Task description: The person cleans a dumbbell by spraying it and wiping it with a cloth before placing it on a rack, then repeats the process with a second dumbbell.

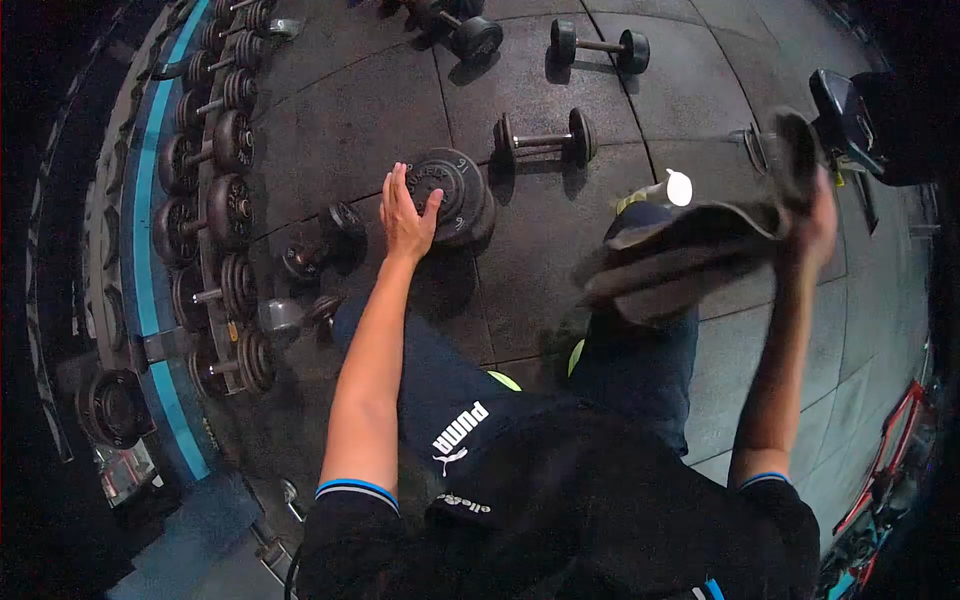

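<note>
My left hand [408, 215] is raised with its fingers stretched out and thumb apart, holding nothing. Just behind it in this view, a stack of dark round weight plates [466, 190] lies on the floor, and the fingers overlap its left side. On the right, my right hand [822, 225] grips a dark grey-brown cloth [690, 262], smeared by motion. The cloth spreads leftward over my right knee, and part of it stands up above the hand. Beside the knee is a bottle-like thing with a white round top [679, 187].
Dumbbells line a rack [150, 230] with a blue strip on the left. A dumbbell [545, 140] lies ahead on the black mat floor [360, 100], another [600, 46] beyond it. Dark equipment [850, 120] stands at the upper right, a red frame [885, 455] at the lower right.
</note>
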{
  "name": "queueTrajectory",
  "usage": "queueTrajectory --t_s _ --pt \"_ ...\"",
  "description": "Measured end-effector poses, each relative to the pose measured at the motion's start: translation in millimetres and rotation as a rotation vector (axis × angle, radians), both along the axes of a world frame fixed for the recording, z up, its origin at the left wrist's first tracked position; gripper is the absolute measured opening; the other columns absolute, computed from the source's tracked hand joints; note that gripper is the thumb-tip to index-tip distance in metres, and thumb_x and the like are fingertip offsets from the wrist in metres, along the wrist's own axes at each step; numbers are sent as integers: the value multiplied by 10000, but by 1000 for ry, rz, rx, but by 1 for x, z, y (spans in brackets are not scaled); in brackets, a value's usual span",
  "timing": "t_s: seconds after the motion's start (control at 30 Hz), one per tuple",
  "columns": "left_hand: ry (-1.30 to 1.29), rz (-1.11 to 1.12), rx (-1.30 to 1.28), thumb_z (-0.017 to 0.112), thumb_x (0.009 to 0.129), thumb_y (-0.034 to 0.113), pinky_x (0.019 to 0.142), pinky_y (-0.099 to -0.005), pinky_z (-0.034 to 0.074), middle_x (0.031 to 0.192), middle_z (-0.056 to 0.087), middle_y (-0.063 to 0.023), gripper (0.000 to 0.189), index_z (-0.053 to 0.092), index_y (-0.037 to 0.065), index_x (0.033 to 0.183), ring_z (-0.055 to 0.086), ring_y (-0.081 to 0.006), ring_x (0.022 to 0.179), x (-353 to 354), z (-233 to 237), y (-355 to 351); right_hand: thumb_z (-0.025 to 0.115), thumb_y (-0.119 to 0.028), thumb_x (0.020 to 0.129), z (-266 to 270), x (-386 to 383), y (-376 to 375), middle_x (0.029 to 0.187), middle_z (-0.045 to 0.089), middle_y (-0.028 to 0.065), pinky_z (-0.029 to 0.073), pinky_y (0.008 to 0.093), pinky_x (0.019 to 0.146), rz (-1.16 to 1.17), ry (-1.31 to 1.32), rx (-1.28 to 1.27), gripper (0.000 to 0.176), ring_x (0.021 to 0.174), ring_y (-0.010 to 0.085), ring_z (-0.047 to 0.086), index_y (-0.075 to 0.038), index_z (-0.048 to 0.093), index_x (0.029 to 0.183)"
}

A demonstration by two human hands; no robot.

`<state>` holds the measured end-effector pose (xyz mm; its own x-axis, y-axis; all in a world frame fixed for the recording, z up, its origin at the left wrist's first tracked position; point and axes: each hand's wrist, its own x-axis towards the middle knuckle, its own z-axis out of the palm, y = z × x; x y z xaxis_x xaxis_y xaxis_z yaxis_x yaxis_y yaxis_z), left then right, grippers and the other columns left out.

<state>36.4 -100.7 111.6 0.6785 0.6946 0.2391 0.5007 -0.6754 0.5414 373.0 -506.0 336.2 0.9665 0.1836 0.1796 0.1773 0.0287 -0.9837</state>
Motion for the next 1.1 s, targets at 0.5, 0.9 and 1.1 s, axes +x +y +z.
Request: queueTrajectory --t_s 0.5,0.9,1.1 --pt "148 -73 -55 845 656 692 1225 -535 257 1628 261 -210 1242 282 48 1557 213 -397 1524 1 23 -4 446 -492 1061 -219 0 -252 1050 690 300 478 511 853 -185 2 -1166 594 976 485 643 48 685 1122" --pt "272 -1 -442 862 644 690 1195 -520 330 1613 290 -259 1300 241 49 1589 335 -416 1482 19 36 35 579 -303 1018 -279 -41 -162 1074 664 293 493 488 862 264 -116 -1137 357 1040 477 631 25 651 1139" --pt "261 -55 -117 851 631 717 1205 -540 303 1629 261 -256 1314 237 78 1601 303 -418 1497 8 34 15 566 -253 1035 -152 -47 -97 1000 670 257 497 427 818 186 -116 -1024 313 929 403 647 46 631 1102"
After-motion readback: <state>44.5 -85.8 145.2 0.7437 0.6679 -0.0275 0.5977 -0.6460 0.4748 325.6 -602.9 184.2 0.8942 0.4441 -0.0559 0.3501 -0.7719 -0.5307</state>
